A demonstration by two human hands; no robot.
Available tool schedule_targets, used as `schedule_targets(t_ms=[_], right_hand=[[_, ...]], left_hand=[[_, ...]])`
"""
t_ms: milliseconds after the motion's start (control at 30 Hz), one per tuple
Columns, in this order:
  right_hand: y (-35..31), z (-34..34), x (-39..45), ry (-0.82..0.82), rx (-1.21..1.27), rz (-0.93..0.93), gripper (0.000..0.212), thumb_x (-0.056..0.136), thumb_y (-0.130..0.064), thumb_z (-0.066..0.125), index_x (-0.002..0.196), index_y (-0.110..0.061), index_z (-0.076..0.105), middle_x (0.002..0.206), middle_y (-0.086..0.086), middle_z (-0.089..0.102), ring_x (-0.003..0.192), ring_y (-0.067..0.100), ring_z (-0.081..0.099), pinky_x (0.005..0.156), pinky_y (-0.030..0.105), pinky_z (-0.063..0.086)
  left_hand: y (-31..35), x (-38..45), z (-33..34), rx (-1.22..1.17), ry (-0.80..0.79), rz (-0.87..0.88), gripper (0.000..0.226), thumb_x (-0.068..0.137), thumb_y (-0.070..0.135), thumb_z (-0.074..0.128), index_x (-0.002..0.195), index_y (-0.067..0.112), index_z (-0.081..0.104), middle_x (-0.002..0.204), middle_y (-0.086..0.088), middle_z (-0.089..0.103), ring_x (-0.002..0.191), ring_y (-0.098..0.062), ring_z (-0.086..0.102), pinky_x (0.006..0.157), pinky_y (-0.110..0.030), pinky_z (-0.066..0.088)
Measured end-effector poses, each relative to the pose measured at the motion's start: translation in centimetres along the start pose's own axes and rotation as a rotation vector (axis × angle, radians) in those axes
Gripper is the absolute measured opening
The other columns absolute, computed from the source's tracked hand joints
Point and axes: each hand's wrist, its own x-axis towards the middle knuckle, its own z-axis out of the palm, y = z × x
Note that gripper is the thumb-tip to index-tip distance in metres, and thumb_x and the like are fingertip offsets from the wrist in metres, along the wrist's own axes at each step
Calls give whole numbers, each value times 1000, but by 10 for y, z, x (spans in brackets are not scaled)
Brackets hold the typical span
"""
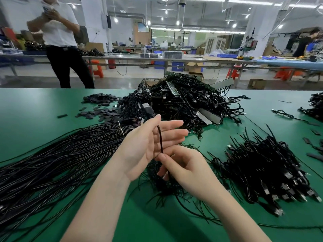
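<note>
A thin black cable (160, 138) runs down across the palm of my left hand (145, 147), whose fingers are straight and point right. The cable passes behind the raised thumb to a black USB plug (147, 109) above it. My right hand (188, 172) pinches the same cable just below the left palm, between thumb and curled fingers. Below my hands the cable drops into a loose tangle of black wire ends (162, 186) on the green table (35, 105).
A tied bundle of long black cables (61, 154) lies at the left. A big heap of coiled cables (183, 102) sits behind my hands, and a pile with USB plugs (271, 168) at the right. Small black sleeves (99, 100) are scattered far left. A person (61, 32) stands beyond the table.
</note>
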Motion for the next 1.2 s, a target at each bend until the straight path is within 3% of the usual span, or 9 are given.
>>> schedule_targets(t_ms=[133,333,500,667,800,867,967,1100,1200], right_hand=[[0,4,0,-97,71,26,17,97,-22,58,88,-14,70,67,6,71,55,18,62,60,35,51],[5,6,1,-186,199,89,31,95,-40,53,75,-23,70,55,-1,63,49,15,53,56,21,44],[23,-7,-2,-433,267,271,41,89,-49,54,59,-22,62,51,0,45,47,13,40,49,22,33],[18,-55,2,-250,-1,368,55,78,-70,61,53,-23,47,51,-5,34,48,14,25,48,27,21],[-14,-83,-4,-152,126,269,41,84,-58,58,76,-20,73,53,-7,34,48,12,25,47,22,23],[-27,-82,-9,-194,227,175,28,94,-43,57,96,-22,75,56,-8,37,49,9,29,46,18,27],[-33,-65,-13,-408,377,113,27,97,-26,47,112,-20,69,63,-7,46,52,8,41,50,16,38],[-13,-36,-10,-666,427,256,28,100,-32,44,98,-20,70,66,-2,51,55,12,49,57,19,45],[11,-32,-5,-647,223,344,33,95,-46,52,77,-25,69,57,-6,47,49,7,43,50,19,39]], left_hand=[[1,-4,5,-13,-31,-47,56,102,43,29,95,20,79,106,-12,74,102,-20,71,73,-21,56],[6,-9,9,-54,-99,-22,49,86,50,42,89,20,80,101,-12,75,101,-21,71,72,-21,56],[14,-15,7,-223,-229,-64,45,89,48,44,63,22,71,63,-3,70,64,-21,71,63,-30,57],[5,-16,5,351,-422,-254,55,94,49,32,66,22,70,61,-7,70,59,-20,68,63,-27,52],[-7,-7,5,598,-385,-306,53,103,53,20,99,38,71,96,4,77,93,-9,72,87,-21,50],[-11,-4,4,432,-258,-193,44,95,55,30,113,36,65,111,6,74,108,-8,67,103,-28,47],[-7,-4,6,10,-203,-71,50,90,50,35,125,24,60,123,0,69,119,-13,62,103,-26,46],[7,-10,13,-263,-271,-16,53,92,50,35,124,21,67,123,-7,68,117,-18,64,94,-29,54],[16,-20,11,-178,-337,10,48,90,51,40,98,23,78,93,-4,76,88,-19,73,73,-29,58]])
